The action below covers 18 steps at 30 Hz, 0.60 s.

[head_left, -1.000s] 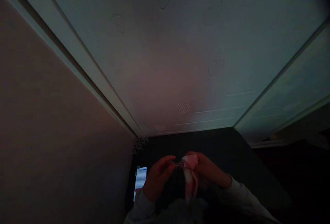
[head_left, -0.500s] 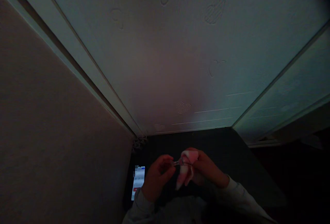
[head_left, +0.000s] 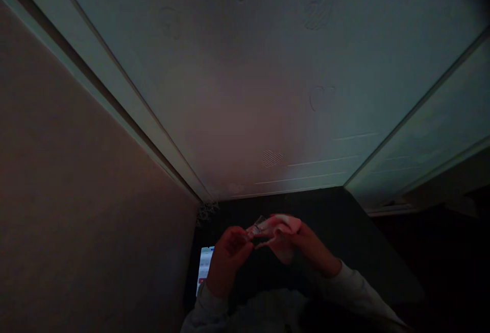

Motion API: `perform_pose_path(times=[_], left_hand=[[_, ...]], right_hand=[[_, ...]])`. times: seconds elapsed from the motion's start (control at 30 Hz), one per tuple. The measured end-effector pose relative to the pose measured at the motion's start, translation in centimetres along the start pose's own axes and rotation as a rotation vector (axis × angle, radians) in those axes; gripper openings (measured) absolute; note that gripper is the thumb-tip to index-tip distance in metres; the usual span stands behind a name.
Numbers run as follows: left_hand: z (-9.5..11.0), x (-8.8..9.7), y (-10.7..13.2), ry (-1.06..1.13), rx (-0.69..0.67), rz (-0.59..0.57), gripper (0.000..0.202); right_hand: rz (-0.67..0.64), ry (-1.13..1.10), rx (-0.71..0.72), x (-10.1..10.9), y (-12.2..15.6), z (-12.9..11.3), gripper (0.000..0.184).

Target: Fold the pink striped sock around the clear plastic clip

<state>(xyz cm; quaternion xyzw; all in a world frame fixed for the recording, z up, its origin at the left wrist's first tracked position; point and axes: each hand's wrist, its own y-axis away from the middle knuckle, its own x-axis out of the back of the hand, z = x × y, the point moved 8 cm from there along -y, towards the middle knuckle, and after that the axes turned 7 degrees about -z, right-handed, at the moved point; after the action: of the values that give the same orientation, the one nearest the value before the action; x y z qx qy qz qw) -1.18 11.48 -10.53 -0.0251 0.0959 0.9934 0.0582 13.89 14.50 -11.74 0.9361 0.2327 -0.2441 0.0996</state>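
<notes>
The room is dark. My left hand (head_left: 226, 259) and my right hand (head_left: 306, 245) meet low in the middle of the view, above a dark surface (head_left: 344, 241). My right hand is closed on a small pink-white cloth (head_left: 281, 226) bunched over its fingers. My left hand pinches the end of a small clear, shiny object (head_left: 257, 227) that touches the cloth; what it is I cannot make out. Both wrists wear pale sleeves.
A lit phone screen (head_left: 204, 266) lies on the dark surface left of my left hand. Behind stands a pale wall (head_left: 268, 93) with embossed hearts, a door frame (head_left: 126, 103) to the left, and a plain wall (head_left: 57, 195) beyond it.
Both hands rose slightly and the cloth, which hung down from my right hand, is now gathered up over the small clear object. My left hand covers more of the phone.
</notes>
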Motion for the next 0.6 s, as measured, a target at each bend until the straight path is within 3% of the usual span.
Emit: perform_pose_path(times=[0.2, 0.4, 0.47, 0.6], left_hand=[[0.0, -0.5, 0.0, -0.004, -0.012, -0.060, 0.019], [-0.4, -0.7, -0.1, -0.128, -0.037, -0.071, 0.029], [-0.1, -0.9, -0.1, -0.237, -0.054, -0.082, 0.034], [1.2, -1.5, 0.1, -0.475, -0.121, -0.091, 0.033]], right_hand=[[0.021, 0.001, 0.004, 1.0, 0.0, 1.0, 0.026], [-0.188, -0.025, 0.037, -1.9, -0.1, -0.4, 0.032], [-0.162, -0.007, 0.032, -1.8, -0.1, -0.2, 0.034], [0.015, 0.090, 0.032, 0.4, 0.1, 0.8, 0.033]])
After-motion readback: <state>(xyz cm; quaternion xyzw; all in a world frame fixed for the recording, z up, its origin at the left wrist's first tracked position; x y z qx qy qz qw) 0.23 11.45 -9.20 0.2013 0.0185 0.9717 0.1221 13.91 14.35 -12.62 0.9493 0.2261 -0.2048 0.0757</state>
